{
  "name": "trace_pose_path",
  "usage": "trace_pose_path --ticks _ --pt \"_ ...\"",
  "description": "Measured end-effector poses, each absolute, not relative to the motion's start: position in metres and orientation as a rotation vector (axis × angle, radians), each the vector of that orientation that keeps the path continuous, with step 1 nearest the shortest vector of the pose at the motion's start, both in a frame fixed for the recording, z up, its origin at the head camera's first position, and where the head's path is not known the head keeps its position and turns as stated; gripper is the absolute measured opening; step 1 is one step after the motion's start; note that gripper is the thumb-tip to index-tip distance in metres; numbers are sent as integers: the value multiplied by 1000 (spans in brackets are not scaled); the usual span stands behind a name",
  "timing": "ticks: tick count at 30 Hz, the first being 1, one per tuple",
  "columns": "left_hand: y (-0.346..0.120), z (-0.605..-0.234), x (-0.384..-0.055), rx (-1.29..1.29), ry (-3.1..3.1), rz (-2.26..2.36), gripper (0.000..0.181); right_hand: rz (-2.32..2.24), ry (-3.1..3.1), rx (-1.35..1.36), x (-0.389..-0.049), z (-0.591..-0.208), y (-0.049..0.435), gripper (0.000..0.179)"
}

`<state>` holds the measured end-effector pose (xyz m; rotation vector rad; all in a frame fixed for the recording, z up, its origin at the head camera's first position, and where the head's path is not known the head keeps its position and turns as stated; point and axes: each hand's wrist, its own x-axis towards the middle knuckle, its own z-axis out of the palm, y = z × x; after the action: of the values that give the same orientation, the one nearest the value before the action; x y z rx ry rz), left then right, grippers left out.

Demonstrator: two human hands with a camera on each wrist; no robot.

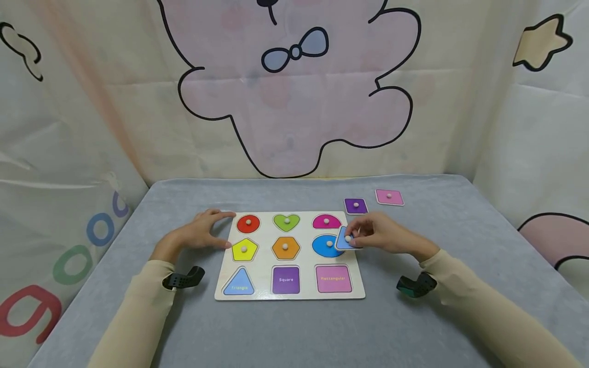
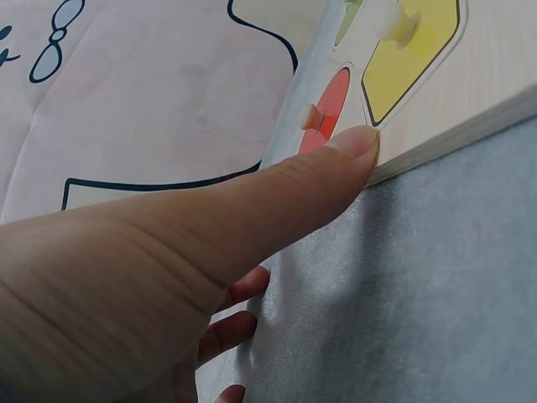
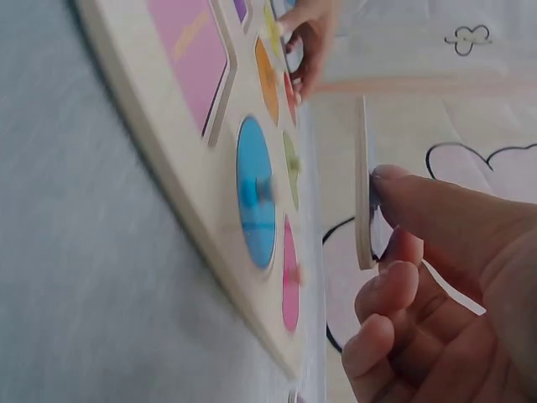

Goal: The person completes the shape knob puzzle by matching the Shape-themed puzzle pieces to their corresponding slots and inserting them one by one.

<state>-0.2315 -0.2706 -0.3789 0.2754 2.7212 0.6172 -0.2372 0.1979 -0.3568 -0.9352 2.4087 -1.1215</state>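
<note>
at the puzzle board's (image 1: 359, 294) right edge, right hand (image 1: 384, 234) pinches a blue piece (image 1: 344, 238) by its knob; left hand (image 1: 195, 234), fingers relaxed, touches the left edge.

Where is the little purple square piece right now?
In the head view the purple square piece lies on the grey table just past the puzzle board's far right corner, beside the pink rectangle piece and behind the right hand.
</note>
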Motion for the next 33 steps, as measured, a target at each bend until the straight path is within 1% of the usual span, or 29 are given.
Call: trace_pose_path --ticks 16,33 --pt "-269 -378 -231 243 2720 600 92 -1100 2396 -965 -232 -356 152 11" --pt "-269 -376 -232 239 2711 596 90 -1151 2252 -1096 -225 -358 96 6"
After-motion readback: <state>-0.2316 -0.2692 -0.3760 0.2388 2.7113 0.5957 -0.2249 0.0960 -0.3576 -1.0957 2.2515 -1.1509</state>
